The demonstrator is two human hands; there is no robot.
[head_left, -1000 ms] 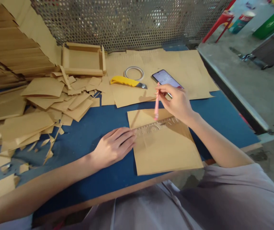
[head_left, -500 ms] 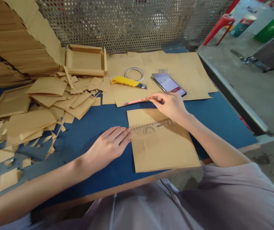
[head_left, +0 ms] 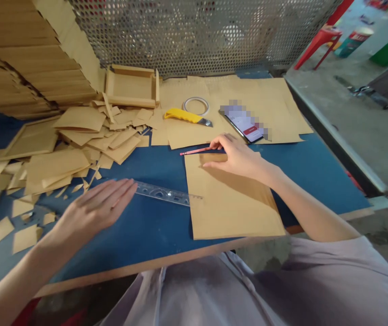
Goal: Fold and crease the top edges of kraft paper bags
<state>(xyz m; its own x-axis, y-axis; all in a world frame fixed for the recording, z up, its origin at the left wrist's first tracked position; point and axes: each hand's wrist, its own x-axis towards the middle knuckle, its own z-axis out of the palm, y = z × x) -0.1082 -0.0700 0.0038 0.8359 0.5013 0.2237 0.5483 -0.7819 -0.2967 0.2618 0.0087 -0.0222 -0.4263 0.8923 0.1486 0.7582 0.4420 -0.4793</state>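
My left hand point(head_left: 101, 203) holds one end of a clear plastic ruler point(head_left: 163, 194) beneath its outstretched fingers. The ruler's far end overlaps the left edge of a brown cardboard sheet point(head_left: 228, 203). Above that sheet's upper edge, my right hand point(head_left: 238, 155) has a pink pencil point(head_left: 196, 151) in its curled fingers, with the thumb held apart. Its eraser end points left, while the other end is hidden in the hand. Farther back lie a yellow utility knife point(head_left: 183, 115) with its blade out, a roll of tape point(head_left: 196, 106) and a phone point(head_left: 243, 123).
Cardboard scraps point(head_left: 54, 170) are heaped at the left, beside a tall cardboard stack point(head_left: 34, 54). A shallow cardboard tray point(head_left: 131, 86) stands at the back against a perforated metal panel point(head_left: 180, 36). More cardboard sheets point(head_left: 278, 108) cover the table's rear.
My left hand has drawn the ruler leftward, mostly off the cardboard sheet, and the ruler has turned. My right hand has come nearer with the pencil, its thumb now spread.
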